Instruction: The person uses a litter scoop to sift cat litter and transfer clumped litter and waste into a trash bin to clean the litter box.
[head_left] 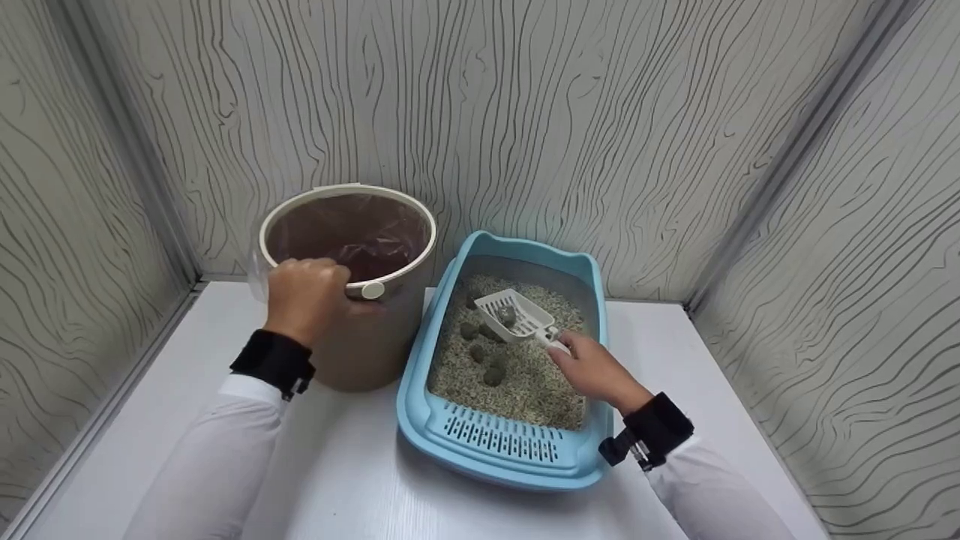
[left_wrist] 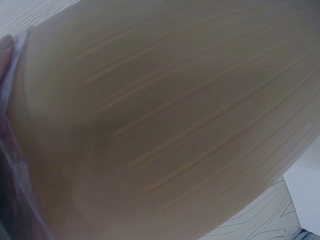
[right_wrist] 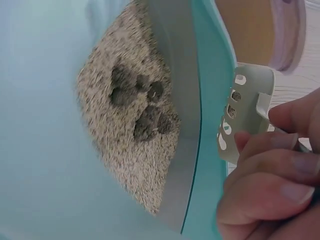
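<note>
My left hand (head_left: 306, 300) grips the near rim of a brown trash bin (head_left: 352, 352), fingers curled over it. A clear plastic liner (head_left: 390, 244) lines the bin and folds over its rim. In the left wrist view the bin's ribbed side (left_wrist: 200, 115) fills most of the picture, with a fingertip (left_wrist: 5, 52) at the left edge. My right hand (head_left: 596, 367) holds a white slotted litter scoop (head_left: 536, 315) by its handle, above a blue litter box (head_left: 416, 390). A dark clump (head_left: 507, 316) lies in the scoop. The scoop (right_wrist: 255, 92) also shows beyond my fingers in the right wrist view.
Several dark clumps (head_left: 493, 375) lie on the grainy litter (head_left: 525, 397) in the box. The box has a slotted front ledge (head_left: 499, 442) and stands right of the bin on a white table (head_left: 352, 465). Wood-patterned panels (head_left: 480, 112) enclose the back and sides.
</note>
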